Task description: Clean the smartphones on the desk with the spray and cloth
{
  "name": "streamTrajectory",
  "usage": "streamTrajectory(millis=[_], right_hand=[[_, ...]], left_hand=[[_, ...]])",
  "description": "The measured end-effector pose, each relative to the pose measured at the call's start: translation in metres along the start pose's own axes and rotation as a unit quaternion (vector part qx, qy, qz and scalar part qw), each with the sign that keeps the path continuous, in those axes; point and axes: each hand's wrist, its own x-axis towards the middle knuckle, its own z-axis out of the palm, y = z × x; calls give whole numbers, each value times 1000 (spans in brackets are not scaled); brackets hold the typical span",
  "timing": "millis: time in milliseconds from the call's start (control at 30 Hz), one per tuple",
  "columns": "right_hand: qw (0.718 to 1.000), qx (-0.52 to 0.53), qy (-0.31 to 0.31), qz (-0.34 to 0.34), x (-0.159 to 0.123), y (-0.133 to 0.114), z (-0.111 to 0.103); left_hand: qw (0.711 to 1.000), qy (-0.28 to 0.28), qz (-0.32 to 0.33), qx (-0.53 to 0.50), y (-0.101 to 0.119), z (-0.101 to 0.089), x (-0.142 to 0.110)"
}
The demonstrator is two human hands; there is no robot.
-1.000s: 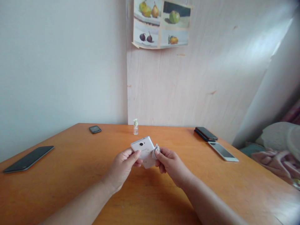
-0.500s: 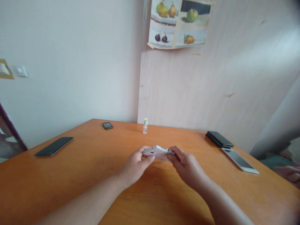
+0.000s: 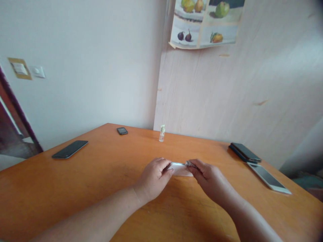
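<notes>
A white smartphone is held between my two hands above the orange-brown table, its pale back facing me. Its left end is gripped by my left hand, thumb on the near side and fingers behind. At the other end, my right hand pinches a small greyish-white wad, like a cloth or tissue, against the phone's top edge. Most of the wad is covered by the fingers, so its exact kind is unclear.
Beyond the hands stands a small clear pump bottle. A small dark phone lies at the back left, a larger black phone at left. To the right are stacked dark phones or cases and a white phone.
The phone has turned in my left hand, so its camera end is now covered by the fingers. My right hand still pinches the wad at the phone's edge. The view has shifted slightly left.
</notes>
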Motion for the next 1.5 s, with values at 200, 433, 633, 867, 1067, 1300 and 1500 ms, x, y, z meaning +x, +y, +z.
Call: streamTrajectory(millis=[200,433,633,867,1067,1300,1500], right_hand=[[994,12,112,6,8,10,0],[991,-67,119,10,8,8,6],[977,3,210,35,11,-1,-1],[960,76,251,98,3,2,-25],[893,139,370,214,-60,66,-61],[793,88,492,347,-173,117,-90],[732,102,581,341,-183,120,-88]], left_hand=[[996,-1,-47,-79,-12,12,2],[988,-19,-65,-139,-16,18,4],[987,-16,-55,-150,-13,23,9],[986,-64,-20,-150,3,39,43],[966,-124,50,-221,38,93,88],[899,-233,81,-362,96,207,129],[841,-291,95,-447,145,281,144]])
